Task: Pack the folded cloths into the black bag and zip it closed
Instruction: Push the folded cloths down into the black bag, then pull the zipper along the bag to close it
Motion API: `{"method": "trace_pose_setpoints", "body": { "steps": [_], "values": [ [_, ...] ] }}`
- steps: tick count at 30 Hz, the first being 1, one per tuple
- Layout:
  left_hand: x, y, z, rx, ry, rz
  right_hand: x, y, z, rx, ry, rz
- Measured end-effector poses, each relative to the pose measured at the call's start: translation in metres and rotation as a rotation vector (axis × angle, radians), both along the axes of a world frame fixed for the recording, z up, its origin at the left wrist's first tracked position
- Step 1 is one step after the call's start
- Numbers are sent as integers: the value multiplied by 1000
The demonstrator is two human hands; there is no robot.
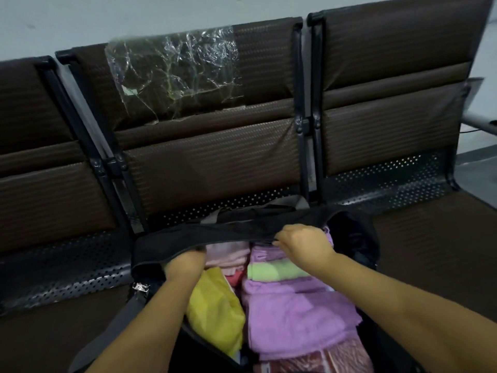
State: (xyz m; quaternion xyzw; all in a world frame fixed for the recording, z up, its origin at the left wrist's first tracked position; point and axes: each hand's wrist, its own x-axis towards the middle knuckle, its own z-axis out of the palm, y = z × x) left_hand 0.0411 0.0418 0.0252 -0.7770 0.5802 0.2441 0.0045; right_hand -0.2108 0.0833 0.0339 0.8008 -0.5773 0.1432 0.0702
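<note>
The black bag (242,232) sits open on the middle seat (209,170), cloths (290,305) packed inside — right hand (304,242) pinches its far flap; left hand (185,261) tucked under the flap, fingers hidden — grip unclear

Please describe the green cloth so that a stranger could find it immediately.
Look at the open black bag on the middle seat. In its right pile, just below the right hand, lies the green cloth: one pale green band between purple cloths.
</note>
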Motion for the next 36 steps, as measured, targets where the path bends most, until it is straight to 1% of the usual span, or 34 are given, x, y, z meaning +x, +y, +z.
{"method": "trace_pose_setpoints", "body": {
  "steps": [2, 4, 5, 8, 9, 10, 11, 12, 13, 14, 15, 16, 17, 18, 19, 20, 21, 22, 23, 24, 26, 27, 28, 29, 30, 31, 32, 33, 34, 36],
  "values": [
    [22, 12, 7, -128, -138, 66, -2, 1, -8, 18, 26, -8],
    [35, 20, 15, -187, -131, 85, -1, -1, -4, 17, 31, -31],
    [38, 24, 19, -169, -142, 42, 0, 0, -3, 85, 44, -22],
    [24, 38, 28, -128, -202, -136, -1, 6, -5, 390, -82, -75],
    [12, 45, 34, -136, -216, -195, -3, 11, -3, 404, -165, -47],
    [-2, 52, 40, -172, -240, -266, -7, 19, 2, 364, -258, -9],
    [-20, 59, 48, -220, -267, -334, -15, 28, 7, 258, -349, 15],
    [-37, 68, 53, -279, -251, -418, -28, 39, 10, 120, -440, 0],
    [-54, 80, 56, -348, -155, -523, -44, 50, 12, -23, -536, -74],
    [-72, 93, 58, -407, -27, -646, -64, 63, 12, -123, -623, -205],
    [-90, 109, 59, -390, 68, -782, -86, 75, 7, -159, -696, -370],
    [-107, 124, 56, -314, 107, -923, -109, 85, -3, -130, -771, -536],
    [-123, 139, 52, -214, 107, -1028, -127, 94, -14, -11, -863, -672],
    [-135, 151, 41, -117, 90, -1077, -139, 102, -25, 159, -976, -746],
    [-144, 159, 23, -61, 51, -1108, -146, 108, -35, 314, -1086, -749],
    [-152, 163, 8, -62, 15, -1129, -148, 111, -45, 430, -1182, -712],
    [-158, 163, -4, -98, -50, -1152, -148, 113, -51, 508, -1238, -680],
    [-164, 162, -6, -81, -182, -1135, -148, 114, -59, 553, -1283, -664],
    [-168, 160, -17, -77, -254, -1128, -149, 114, -64, 575, -1278, -674],
    [-173, 157, -24, -76, -267, -1153, -150, 114, -67, 585, -1261, -692],
    [-176, 155, -23, 43, -191, -1155, -154, 113, -70, 593, -1233, -734],
    [-177, 157, -16, -6, -186, -1161, -154, 114, -68, 615, -1264, -740],
    [-174, 160, -8, -169, -181, -1158, -154, 114, -65, 649, -1298, -733],
    [-170, 165, 1, -264, -156, -1138, -153, 114, -62, 673, -1306, -729],
    [-165, 173, 7, -370, -14, -1140, -154, 114, -61, 669, -1294, -731],
    [-159, 180, 10, -418, 191, -1171, -156, 114, -60, 649, -1231, -740],
    [-157, 187, 17, -359, 339, -1206, -157, 112, -59, 616, -1157, -751],
    [-154, 192, 21, -288, 360, -1287, -157, 111, -55, 584, -1083, -763],
    [-153, 196, 23, -279, 283, -1394, -156, 110, -50, 560, -1027, -776],
    [-153, 195, 19, -390, 106, -1526, -152, 108, -39, 550, -975, -784]
  ]
}}
